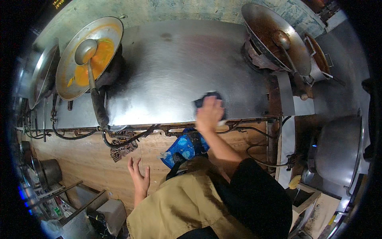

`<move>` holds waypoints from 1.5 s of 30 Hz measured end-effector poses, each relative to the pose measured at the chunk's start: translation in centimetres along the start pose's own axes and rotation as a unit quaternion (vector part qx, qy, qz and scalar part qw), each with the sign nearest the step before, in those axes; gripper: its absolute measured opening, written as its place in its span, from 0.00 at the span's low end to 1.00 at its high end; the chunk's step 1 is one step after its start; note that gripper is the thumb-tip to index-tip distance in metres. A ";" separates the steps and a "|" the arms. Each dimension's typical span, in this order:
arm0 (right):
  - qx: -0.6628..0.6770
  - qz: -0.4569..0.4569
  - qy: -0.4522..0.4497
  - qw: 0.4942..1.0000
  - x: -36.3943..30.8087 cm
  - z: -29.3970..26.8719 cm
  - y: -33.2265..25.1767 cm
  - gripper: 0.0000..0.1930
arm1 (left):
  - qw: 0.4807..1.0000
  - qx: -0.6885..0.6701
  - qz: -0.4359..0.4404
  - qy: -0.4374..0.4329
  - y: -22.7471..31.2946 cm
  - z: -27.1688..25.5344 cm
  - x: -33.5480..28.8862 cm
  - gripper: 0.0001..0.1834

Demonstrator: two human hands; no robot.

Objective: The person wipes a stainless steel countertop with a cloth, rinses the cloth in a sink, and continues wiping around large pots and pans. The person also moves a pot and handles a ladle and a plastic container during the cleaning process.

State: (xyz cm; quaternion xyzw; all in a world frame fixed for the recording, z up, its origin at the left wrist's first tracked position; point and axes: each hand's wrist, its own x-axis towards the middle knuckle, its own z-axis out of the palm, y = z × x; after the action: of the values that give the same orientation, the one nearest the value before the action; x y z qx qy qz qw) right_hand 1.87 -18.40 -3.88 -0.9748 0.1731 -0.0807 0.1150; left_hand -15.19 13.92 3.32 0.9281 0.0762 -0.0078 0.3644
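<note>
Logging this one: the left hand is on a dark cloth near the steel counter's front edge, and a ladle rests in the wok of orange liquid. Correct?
Wrong hand: the head view shows the right hand on the dark cloth near the front edge of the steel counter. The rest holds: a ladle rests in the wok of orange liquid.

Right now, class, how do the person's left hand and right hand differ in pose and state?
The right hand lies over a dark cloth on the steel counter; the left hand is empty, short of the counter's near edge. The left hand's fingers are spread and partly curled; the right hand's are closer together. Both are bare.
</note>
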 end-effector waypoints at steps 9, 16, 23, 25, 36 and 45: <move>0.172 -0.349 -0.105 0.915 -4.2 4.9 -19.2 0.32 | 0.987 -0.114 0.061 -0.094 3.3 -0.7 2.5 0.26; -0.001 -0.019 0.077 0.997 1.8 -0.1 6.6 0.36 | 0.920 -0.351 0.142 -0.099 11.0 -4.2 10.5 0.32; -0.091 0.278 0.062 0.954 2.4 -2.6 11.0 0.34 | 0.890 -0.434 0.128 -0.051 12.2 -6.7 13.0 0.35; -0.065 0.175 0.031 0.982 -0.3 -0.9 4.9 0.34 | 0.877 -0.459 0.136 -0.047 11.7 -6.8 13.0 0.34; -0.103 0.181 -0.024 0.978 4.2 -2.7 13.3 0.35 | 0.886 -0.449 0.092 0.071 10.0 -8.4 11.4 0.38; -0.107 0.260 0.054 0.958 19.0 0.0 13.4 0.35 | 0.960 -0.273 -0.053 0.032 8.1 -2.9 11.3 0.27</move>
State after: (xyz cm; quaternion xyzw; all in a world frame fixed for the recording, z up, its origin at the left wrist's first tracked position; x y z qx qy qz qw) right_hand 15.21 -37.35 -5.03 -0.8970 0.4341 -0.0816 0.0175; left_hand -2.92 11.61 10.12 0.7878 0.1364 0.0240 0.6002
